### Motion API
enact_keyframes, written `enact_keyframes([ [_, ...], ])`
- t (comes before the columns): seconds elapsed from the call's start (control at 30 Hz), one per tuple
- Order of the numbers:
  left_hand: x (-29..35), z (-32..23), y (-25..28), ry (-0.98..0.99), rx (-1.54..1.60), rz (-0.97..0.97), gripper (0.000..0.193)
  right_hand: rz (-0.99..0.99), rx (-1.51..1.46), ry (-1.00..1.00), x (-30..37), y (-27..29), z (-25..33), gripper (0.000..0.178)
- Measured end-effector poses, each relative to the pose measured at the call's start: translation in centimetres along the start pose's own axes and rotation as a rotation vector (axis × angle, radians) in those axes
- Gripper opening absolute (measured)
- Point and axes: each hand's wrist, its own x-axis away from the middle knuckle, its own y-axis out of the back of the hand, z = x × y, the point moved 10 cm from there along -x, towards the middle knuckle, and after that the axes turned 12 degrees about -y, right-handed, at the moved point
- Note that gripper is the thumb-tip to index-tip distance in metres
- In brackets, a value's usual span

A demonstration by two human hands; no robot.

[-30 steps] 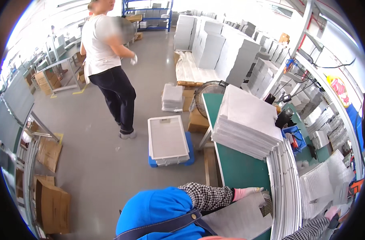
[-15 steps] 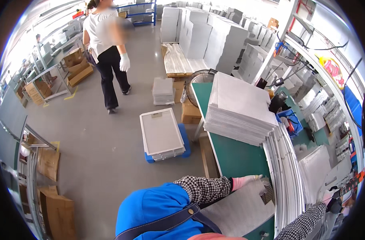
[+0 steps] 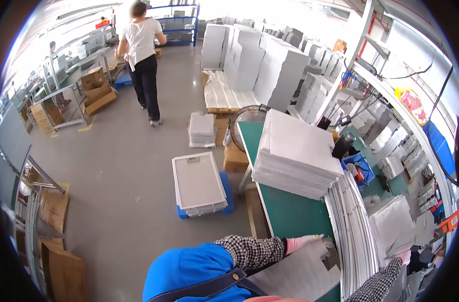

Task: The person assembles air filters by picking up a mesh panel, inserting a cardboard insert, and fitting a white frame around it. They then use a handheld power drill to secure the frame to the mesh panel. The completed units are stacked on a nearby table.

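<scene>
Across the grey floor (image 3: 123, 201) we find the frame stack (image 3: 199, 183), then the panel (image 3: 295, 276) over the green table (image 3: 292, 211), our left hand (image 3: 304, 243) at its edge, fingers extended, strips (image 3: 351, 231), and our right hand (image 3: 404, 256) near white sheets (image 3: 391, 221), grip indeterminable.

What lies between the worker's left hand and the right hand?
The head view shows a row of long white strips between the left hand and the right hand, plus a corner of the grey mesh sheet.
</scene>
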Motion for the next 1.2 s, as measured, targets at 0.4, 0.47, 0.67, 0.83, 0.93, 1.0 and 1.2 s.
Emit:
enact_keyframes([
  [0.4,0.0,-0.2,-0.7,-0.044,0.074,0.104,0.059,0.064,0.096,0.057,-2.9,-2.8,-1.8,0.036],
  [0.47,-0.4,0.8,-0.5,0.033,0.171,0.129,0.056,0.056,0.099,0.082,-2.9,-1.9,-1.7,0.037],
  [0.67,1.7,-0.6,-1.0,0.058,-0.089,-0.151,0.053,0.019,0.118,0.146,-1.5,-0.5,-1.4,0.038],
  [0.83,2.7,-1.1,-0.4,0.217,0.241,-0.087,0.060,-0.046,-0.058,0.082,0.4,-6.4,0.4,0.040],
  [0.93,0.5,1.8,-1.6,0.274,0.127,0.024,0.070,-0.217,-0.149,0.083,1.4,0.3,-3.2,0.041],
  [1.0,1.1,1.8,-1.8,0.273,0.074,0.022,0.075,-0.235,-0.138,0.043,2.5,-0.1,-2.6,0.040],
  [1.2,1.4,-0.1,0.1,0.193,-0.050,-0.031,0.080,-0.049,0.646,-0.208,4.0,-7.3,2.7,0.040],
])
